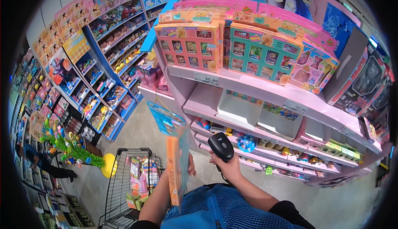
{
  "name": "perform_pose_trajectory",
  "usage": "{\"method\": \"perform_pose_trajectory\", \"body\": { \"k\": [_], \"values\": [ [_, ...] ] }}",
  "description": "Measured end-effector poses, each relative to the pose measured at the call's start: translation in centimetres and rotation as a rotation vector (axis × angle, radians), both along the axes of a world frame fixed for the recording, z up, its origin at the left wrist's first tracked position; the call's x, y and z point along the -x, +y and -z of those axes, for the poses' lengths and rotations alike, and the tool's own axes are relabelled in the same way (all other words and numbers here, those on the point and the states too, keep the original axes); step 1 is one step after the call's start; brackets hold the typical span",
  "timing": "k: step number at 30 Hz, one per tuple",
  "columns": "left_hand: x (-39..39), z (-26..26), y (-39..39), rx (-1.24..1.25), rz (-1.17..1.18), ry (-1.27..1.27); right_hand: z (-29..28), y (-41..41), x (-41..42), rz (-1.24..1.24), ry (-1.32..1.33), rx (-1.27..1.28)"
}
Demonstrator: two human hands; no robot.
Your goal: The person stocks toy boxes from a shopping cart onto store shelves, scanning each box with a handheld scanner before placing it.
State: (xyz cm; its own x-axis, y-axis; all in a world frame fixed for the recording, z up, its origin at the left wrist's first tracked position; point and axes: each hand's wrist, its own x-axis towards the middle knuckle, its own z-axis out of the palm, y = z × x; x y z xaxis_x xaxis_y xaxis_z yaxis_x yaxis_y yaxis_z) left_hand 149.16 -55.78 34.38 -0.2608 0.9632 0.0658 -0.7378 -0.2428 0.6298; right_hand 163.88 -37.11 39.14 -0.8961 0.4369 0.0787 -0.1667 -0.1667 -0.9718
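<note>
My right hand [228,165] is closed around the handle of a black handheld barcode scanner [221,146], its head pointing up and toward the shelf. Beside my left hand [192,165] a flat boxed toy set [175,166] stands on edge, orange along its side and blurred; it hides part of the hand, so the grip on it does not show clearly. In front of me, similar boxed sets in pink [188,47] and green [264,54] stand on the upper ledge of a pink shelf unit [248,79].
A black wire shopping cart [133,150] with small colorful packages stands at my left. A blue hanging bag [160,114] is by the shelf's end. Further left are a green leafy display [74,151], a yellow round base [109,165] and a person in dark clothes [46,165].
</note>
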Motion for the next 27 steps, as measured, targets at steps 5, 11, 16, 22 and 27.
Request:
{"method": "perform_pose_trajectory", "body": {
  "k": [5,11,16,22,27],
  "values": [
    [-0.8,-5.7,5.1,-0.262,-0.288,-0.022,1.1,1.7,-1.1,-0.045,-0.005,-0.036],
    [-2.3,-9.6,11.1,-0.311,-0.195,-0.121,1.3,3.4,-2.7,0.072,-0.117,-0.153],
    [-3.6,-13.0,15.4,-0.267,-0.135,-0.292,2.3,5.7,-4.8,0.182,-0.029,-0.247],
    [-5.8,-19.8,19.1,-0.160,-0.243,-0.264,2.5,5.8,-6.5,0.217,-0.194,-0.060],
    [-4.7,-21.2,23.0,-0.165,-0.355,-0.290,2.5,5.1,-6.3,0.212,-0.234,-0.118]
  ]
}}
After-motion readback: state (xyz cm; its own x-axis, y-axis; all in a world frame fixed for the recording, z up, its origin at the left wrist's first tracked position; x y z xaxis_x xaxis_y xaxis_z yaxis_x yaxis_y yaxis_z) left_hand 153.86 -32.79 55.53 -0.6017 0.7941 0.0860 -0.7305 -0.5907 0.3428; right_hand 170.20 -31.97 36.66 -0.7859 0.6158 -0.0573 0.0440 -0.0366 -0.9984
